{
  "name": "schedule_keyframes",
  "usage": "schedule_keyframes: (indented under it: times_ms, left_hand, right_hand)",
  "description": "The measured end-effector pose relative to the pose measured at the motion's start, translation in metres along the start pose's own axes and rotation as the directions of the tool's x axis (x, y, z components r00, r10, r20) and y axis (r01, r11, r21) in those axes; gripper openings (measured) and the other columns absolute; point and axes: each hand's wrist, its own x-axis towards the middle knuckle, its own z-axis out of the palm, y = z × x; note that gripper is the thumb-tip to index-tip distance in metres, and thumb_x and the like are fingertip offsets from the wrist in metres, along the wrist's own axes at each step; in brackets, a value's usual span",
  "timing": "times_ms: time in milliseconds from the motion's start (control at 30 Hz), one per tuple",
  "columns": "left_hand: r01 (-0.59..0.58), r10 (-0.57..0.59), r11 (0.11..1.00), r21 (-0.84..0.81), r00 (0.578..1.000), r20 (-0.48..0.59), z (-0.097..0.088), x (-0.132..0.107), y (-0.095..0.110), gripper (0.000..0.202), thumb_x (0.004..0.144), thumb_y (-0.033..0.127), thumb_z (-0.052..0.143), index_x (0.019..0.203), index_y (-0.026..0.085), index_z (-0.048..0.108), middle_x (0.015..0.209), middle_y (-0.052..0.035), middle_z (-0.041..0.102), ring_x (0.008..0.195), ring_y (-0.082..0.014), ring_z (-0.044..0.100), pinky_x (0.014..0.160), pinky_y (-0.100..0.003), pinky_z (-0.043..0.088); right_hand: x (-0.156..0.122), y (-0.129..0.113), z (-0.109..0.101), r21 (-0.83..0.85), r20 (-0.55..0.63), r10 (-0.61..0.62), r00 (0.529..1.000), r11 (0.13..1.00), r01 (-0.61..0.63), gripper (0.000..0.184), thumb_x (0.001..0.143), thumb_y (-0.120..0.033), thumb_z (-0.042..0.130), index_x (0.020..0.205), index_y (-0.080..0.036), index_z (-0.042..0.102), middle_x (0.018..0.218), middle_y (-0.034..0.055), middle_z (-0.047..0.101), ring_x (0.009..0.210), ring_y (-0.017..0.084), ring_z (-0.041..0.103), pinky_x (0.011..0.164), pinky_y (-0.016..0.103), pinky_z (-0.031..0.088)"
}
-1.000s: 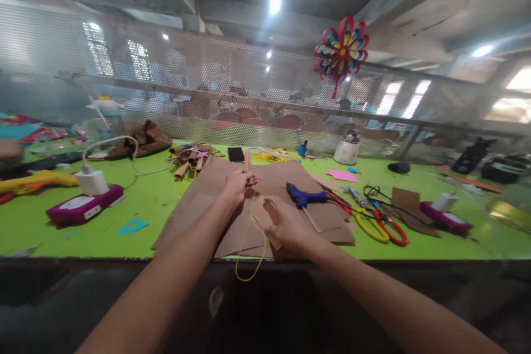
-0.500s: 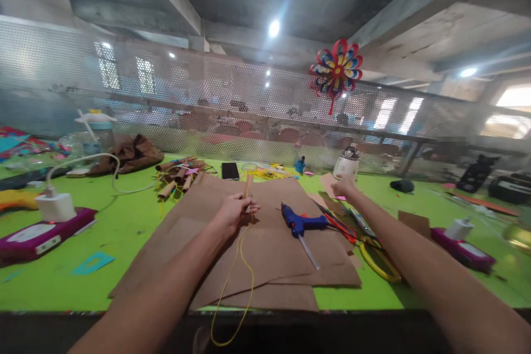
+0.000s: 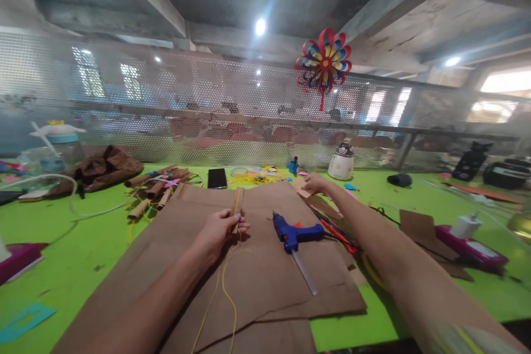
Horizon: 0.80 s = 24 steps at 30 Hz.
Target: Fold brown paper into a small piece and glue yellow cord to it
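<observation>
My left hand (image 3: pixel 226 225) is closed around a narrow brown cardboard strip (image 3: pixel 239 199), with thumb and fingers pinching its lower part. Yellow string (image 3: pixel 233 301) runs along the strip and trails below that hand across large brown cardboard sheets (image 3: pixel 265 265). At the far right side of the sheets, my right hand (image 3: pixel 318 183) has its fingers curled on a small light-brown card piece (image 3: pixel 301 188). A blue glue gun (image 3: pixel 292 232) with a clear glue stick lies between my arms. Red-handled scissors (image 3: pixel 338 232) are partly hidden beside my right forearm.
Rolled cardboard tubes (image 3: pixel 155 193) tied with yellow string lie at the left. Behind the sheets are a phone (image 3: pixel 217 178), a yellow string tangle (image 3: pixel 263 177) and a white bottle (image 3: pixel 341 163). A purple power strip (image 3: pixel 473 249) sits at the right; a paper flower (image 3: pixel 324 63) hangs above.
My right hand has moved left toward the cardboard sheets, and the light-brown card piece has come along with it. My left hand still pinches the strip. The view has shifted slightly.
</observation>
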Motion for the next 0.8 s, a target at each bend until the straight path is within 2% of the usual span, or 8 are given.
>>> schedule_keyframes:
  times_ms: [100,233,333,467,567,667,733,800]
  left_hand:
    - [0.002,-0.002,1.0,0.005,1.0,0.003,0.001,0.0,0.001,0.004,0.072,0.009,0.058,0.072,0.013,0.058,0.071,-0.0058,0.064,0.059,-0.0119,0.062,0.06,-0.023,0.051]
    - [-0.001,0.001,1.0,0.016,1.0,0.025,0.003,0.0,0.0,0.003,0.072,0.01,0.059,0.073,0.012,0.059,0.07,-0.0063,0.064,0.059,-0.0122,0.061,0.06,-0.023,0.051]
    - [-0.01,0.009,1.0,0.024,1.0,0.025,0.004,0.0,0.0,0.001,0.072,0.01,0.058,0.071,0.011,0.058,0.069,-0.0064,0.063,0.059,-0.0132,0.062,0.061,-0.025,0.052]
    - [-0.023,0.022,0.999,0.027,0.999,0.024,0.003,0.0,0.001,0.003,0.073,0.009,0.056,0.071,0.011,0.058,0.071,-0.0072,0.064,0.058,-0.0135,0.062,0.061,-0.027,0.053]
    - [-0.025,0.025,0.999,0.021,1.0,0.016,0.001,0.001,0.001,0.002,0.072,0.008,0.058,0.073,0.01,0.058,0.071,-0.0074,0.064,0.058,-0.0132,0.062,0.061,-0.025,0.052]
    - [-0.035,0.035,0.999,-0.002,0.999,0.016,0.0,0.002,0.0,0.004,0.071,0.008,0.06,0.073,0.01,0.057,0.069,-0.0073,0.063,0.058,-0.0135,0.062,0.059,-0.026,0.053]
    - [-0.038,0.038,0.999,-0.011,0.999,0.014,-0.001,0.002,-0.001,0.004,0.072,0.007,0.059,0.072,0.01,0.056,0.068,-0.0073,0.063,0.058,-0.0135,0.062,0.059,-0.026,0.053]
    - [-0.033,0.033,0.999,-0.015,0.999,0.015,-0.001,0.003,-0.002,0.005,0.073,0.006,0.058,0.073,0.01,0.056,0.068,-0.0071,0.063,0.058,-0.0133,0.062,0.058,-0.025,0.053]
  right_hand:
    - [-0.006,0.026,-0.01,0.031,0.056,0.035,0.998,0.999,-0.036,0.036,0.078,-0.029,0.061,0.109,-0.012,0.057,0.093,0.0065,0.063,0.077,0.015,0.059,0.066,0.027,0.048]
    - [-0.023,0.052,-0.019,-0.049,0.107,0.067,0.992,0.997,-0.063,0.027,0.053,-0.025,0.075,0.076,-0.012,0.068,0.062,0.0001,0.061,0.06,0.012,0.054,0.053,0.021,0.04]
    - [-0.03,0.053,-0.018,-0.13,0.132,0.093,0.987,0.989,-0.076,0.018,0.048,-0.023,0.075,0.061,-0.013,0.066,0.052,-0.0015,0.056,0.059,0.013,0.052,0.053,0.021,0.037]
    - [-0.031,0.037,-0.013,-0.221,0.142,0.141,0.98,0.969,-0.107,0.015,0.046,-0.018,0.075,0.052,-0.011,0.062,0.049,-0.0002,0.054,0.062,0.015,0.052,0.055,0.023,0.037]
    - [-0.033,0.03,-0.013,-0.265,0.164,0.191,0.968,0.954,-0.144,0.017,0.048,-0.021,0.075,0.052,-0.009,0.063,0.048,0.0013,0.054,0.06,0.016,0.053,0.053,0.025,0.038]
    - [-0.04,0.031,-0.011,-0.276,0.151,0.192,0.97,0.95,-0.145,0.021,0.051,-0.025,0.076,0.061,-0.009,0.065,0.052,0.0015,0.057,0.06,0.015,0.054,0.052,0.024,0.04]
    - [-0.044,0.035,-0.011,-0.267,0.111,0.161,0.981,0.955,-0.126,0.022,0.055,-0.026,0.076,0.067,-0.01,0.066,0.06,0.0024,0.061,0.063,0.015,0.055,0.055,0.023,0.042]
    - [-0.045,0.039,-0.014,-0.245,0.033,0.115,0.993,0.964,-0.103,0.022,0.067,-0.029,0.07,0.079,-0.01,0.065,0.075,0.004,0.064,0.069,0.015,0.058,0.06,0.025,0.046]
